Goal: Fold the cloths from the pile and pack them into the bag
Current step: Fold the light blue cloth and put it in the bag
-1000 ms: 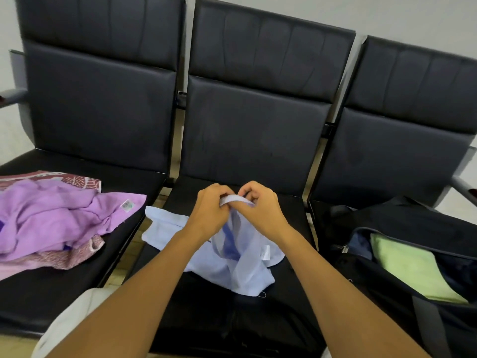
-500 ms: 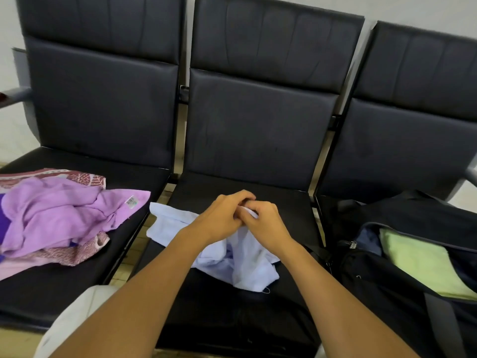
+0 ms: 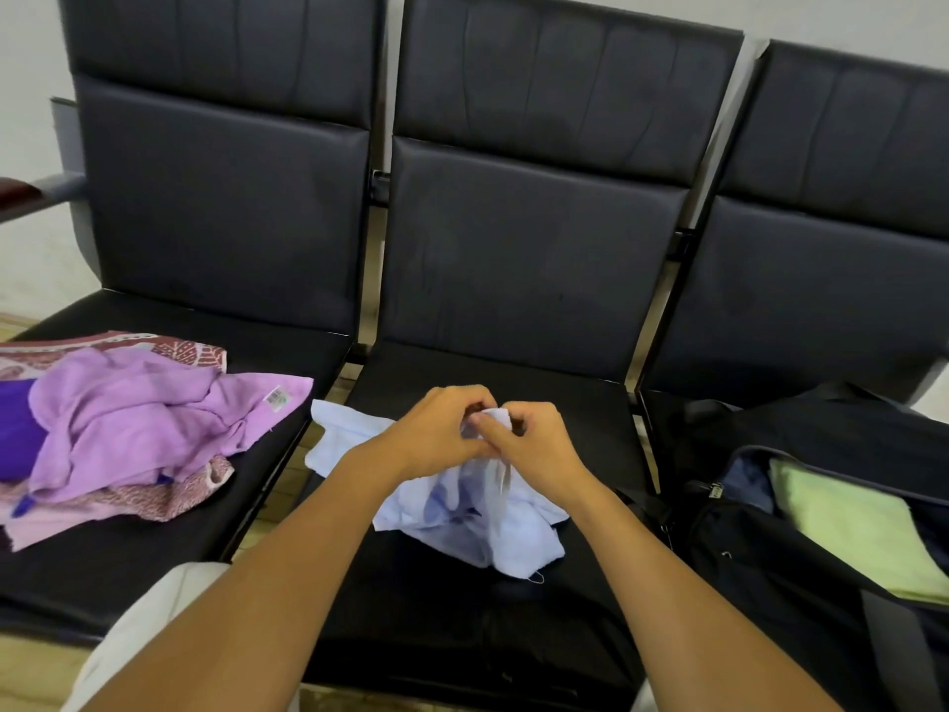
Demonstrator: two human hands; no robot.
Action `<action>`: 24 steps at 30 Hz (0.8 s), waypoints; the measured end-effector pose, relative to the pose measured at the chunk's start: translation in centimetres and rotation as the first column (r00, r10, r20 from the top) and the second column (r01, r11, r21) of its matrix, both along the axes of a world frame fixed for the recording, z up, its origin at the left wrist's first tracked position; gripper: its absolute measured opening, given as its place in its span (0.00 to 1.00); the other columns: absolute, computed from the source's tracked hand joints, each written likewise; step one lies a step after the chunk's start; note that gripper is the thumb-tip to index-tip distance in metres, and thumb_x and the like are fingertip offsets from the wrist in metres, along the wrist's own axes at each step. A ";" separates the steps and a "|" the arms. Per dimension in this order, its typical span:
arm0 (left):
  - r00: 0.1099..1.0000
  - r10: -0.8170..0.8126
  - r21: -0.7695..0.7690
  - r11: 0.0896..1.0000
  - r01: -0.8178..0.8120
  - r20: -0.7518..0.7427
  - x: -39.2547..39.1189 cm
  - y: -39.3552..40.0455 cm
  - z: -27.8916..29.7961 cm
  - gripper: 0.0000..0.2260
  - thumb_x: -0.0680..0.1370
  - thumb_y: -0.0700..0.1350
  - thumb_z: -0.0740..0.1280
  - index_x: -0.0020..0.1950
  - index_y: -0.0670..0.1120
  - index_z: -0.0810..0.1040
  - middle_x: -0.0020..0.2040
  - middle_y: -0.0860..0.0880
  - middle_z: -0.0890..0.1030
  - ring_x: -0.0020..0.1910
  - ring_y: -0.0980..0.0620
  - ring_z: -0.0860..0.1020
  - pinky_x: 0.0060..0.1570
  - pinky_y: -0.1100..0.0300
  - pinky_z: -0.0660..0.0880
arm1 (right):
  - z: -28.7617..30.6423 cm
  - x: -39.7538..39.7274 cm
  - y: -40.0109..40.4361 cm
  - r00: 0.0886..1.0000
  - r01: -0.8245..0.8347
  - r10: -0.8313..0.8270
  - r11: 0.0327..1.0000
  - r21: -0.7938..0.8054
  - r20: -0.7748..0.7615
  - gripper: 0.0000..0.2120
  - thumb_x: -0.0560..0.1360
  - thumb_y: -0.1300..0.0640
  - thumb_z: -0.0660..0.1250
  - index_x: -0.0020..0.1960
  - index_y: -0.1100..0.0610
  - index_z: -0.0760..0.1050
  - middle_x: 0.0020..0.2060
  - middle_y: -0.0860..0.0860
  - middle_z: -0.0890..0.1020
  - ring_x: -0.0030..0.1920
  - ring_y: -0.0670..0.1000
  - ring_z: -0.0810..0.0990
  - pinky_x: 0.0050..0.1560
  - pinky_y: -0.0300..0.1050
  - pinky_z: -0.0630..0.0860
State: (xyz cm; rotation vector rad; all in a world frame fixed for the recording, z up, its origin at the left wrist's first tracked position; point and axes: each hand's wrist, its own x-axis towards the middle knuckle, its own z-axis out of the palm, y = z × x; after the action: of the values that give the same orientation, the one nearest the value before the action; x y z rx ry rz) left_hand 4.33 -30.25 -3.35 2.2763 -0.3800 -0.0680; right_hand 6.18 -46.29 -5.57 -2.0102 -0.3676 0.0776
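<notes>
Soft, even indoor light, moderately bright, casts only faint shadows. A dull sheen lies on the black bench (image 3: 513,259) backrests. Wide-angle distortion bends the bench lines near the frame edges. Focus is slightly soft throughout.

nothing here can be read. a small white tag (image 3: 277,398) sits near the corner of the lilac cloth (image 3: 133,418) on the left seat, with a dark barcode-like patch and a touch of green on it, but its print is too small and blurred to make out.
</notes>
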 end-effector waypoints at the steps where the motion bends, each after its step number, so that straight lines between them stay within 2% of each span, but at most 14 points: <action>1: 1.000 0.007 0.004 1.000 -0.007 0.001 0.0 0.0 0.1 0.12 0.74 0.46 0.73 0.56 0.48 0.78 0.50 0.50 0.81 0.48 0.51 0.80 0.53 0.57 0.79 | -0.1 -0.2 0.2 1.000 -0.007 0.007 1.000 0.010 -0.002 0.12 0.78 0.53 0.70 0.42 0.62 0.81 0.34 0.55 0.82 0.33 0.45 0.78 0.36 0.37 0.75; 4: 0.997 0.069 0.019 0.997 -0.070 0.031 0.2 0.0 0.2 0.09 0.76 0.45 0.71 0.56 0.46 0.78 0.51 0.47 0.81 0.49 0.50 0.80 0.54 0.56 0.79 | 0.1 -0.4 0.5 1.000 -0.013 0.013 0.999 0.046 -0.004 0.15 0.78 0.51 0.69 0.41 0.63 0.78 0.35 0.56 0.80 0.33 0.46 0.76 0.36 0.37 0.74; 6: 0.989 0.141 0.021 0.990 -0.142 0.052 0.4 0.3 0.5 0.08 0.78 0.45 0.69 0.56 0.45 0.78 0.51 0.45 0.81 0.50 0.49 0.80 0.53 0.57 0.78 | 0.0 -0.4 0.4 0.999 -0.035 0.037 0.998 0.042 -0.031 0.20 0.79 0.47 0.67 0.42 0.65 0.75 0.32 0.55 0.75 0.33 0.47 0.72 0.35 0.39 0.71; 9: 0.964 0.234 -0.062 0.972 -0.227 0.129 0.7 1.0 0.9 0.06 0.79 0.45 0.66 0.54 0.45 0.79 0.48 0.46 0.80 0.49 0.50 0.79 0.48 0.62 0.75 | -0.3 -0.5 0.0 0.990 -0.107 0.106 0.994 -0.002 -0.092 0.24 0.80 0.45 0.64 0.42 0.68 0.71 0.31 0.52 0.70 0.32 0.47 0.67 0.34 0.40 0.66; 12: 0.960 0.256 -0.168 0.958 -0.235 0.117 0.6 1.5 1.1 0.07 0.80 0.45 0.65 0.55 0.46 0.78 0.49 0.49 0.80 0.48 0.51 0.79 0.45 0.68 0.73 | -0.4 -0.5 -0.3 0.989 -0.126 0.124 0.992 -0.024 -0.086 0.18 0.81 0.49 0.65 0.43 0.65 0.73 0.33 0.52 0.73 0.34 0.47 0.70 0.35 0.38 0.68; 15: 0.958 0.263 -0.186 0.953 -0.239 0.118 0.6 1.7 1.1 0.08 0.80 0.45 0.65 0.57 0.45 0.79 0.52 0.47 0.80 0.51 0.50 0.79 0.51 0.62 0.77 | -0.9 -0.1 -0.6 0.994 -0.098 0.095 0.993 -0.062 -0.051 0.08 0.79 0.55 0.68 0.48 0.61 0.78 0.41 0.55 0.81 0.42 0.53 0.79 0.43 0.43 0.77; 17: 0.957 0.265 -0.170 0.955 -0.243 0.119 0.6 1.8 1.1 0.08 0.79 0.43 0.66 0.57 0.44 0.79 0.53 0.47 0.80 0.52 0.50 0.78 0.52 0.61 0.76 | -1.1 0.1 -0.8 0.998 -0.061 0.058 0.995 -0.076 -0.034 0.05 0.78 0.56 0.70 0.48 0.57 0.78 0.42 0.53 0.82 0.44 0.54 0.81 0.45 0.46 0.79; 19: 0.966 0.232 -0.136 0.967 -0.216 0.116 0.5 2.0 1.1 0.07 0.79 0.40 0.66 0.56 0.44 0.79 0.52 0.47 0.80 0.51 0.51 0.78 0.52 0.61 0.77 | -1.0 0.1 -1.0 0.999 -0.036 0.035 0.997 -0.067 -0.015 0.03 0.78 0.55 0.70 0.46 0.53 0.79 0.39 0.49 0.81 0.41 0.50 0.80 0.42 0.43 0.77; 21: 0.979 0.177 -0.086 0.982 -0.169 0.100 0.3 2.1 0.9 0.09 0.78 0.37 0.67 0.56 0.46 0.78 0.52 0.48 0.80 0.51 0.51 0.78 0.49 0.63 0.77 | -1.0 0.0 -1.0 0.999 -0.041 0.043 0.995 -0.089 0.022 0.06 0.80 0.55 0.67 0.44 0.51 0.80 0.35 0.46 0.79 0.36 0.45 0.76 0.38 0.40 0.73; 24: 0.995 0.094 -0.022 0.995 -0.093 0.044 0.0 2.0 0.7 0.12 0.76 0.39 0.69 0.59 0.48 0.76 0.54 0.50 0.78 0.52 0.52 0.77 0.47 0.65 0.76 | -0.7 -0.3 -0.7 0.998 -0.058 0.061 0.991 -0.118 0.021 0.09 0.82 0.56 0.64 0.44 0.52 0.79 0.31 0.42 0.76 0.33 0.41 0.72 0.36 0.37 0.69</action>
State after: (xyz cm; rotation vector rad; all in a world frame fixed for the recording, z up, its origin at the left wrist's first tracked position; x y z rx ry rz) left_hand 4.34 -28.24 -2.69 2.2760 -0.2952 0.0346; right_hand 5.84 -47.02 -6.25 -2.1178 -0.4481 0.1146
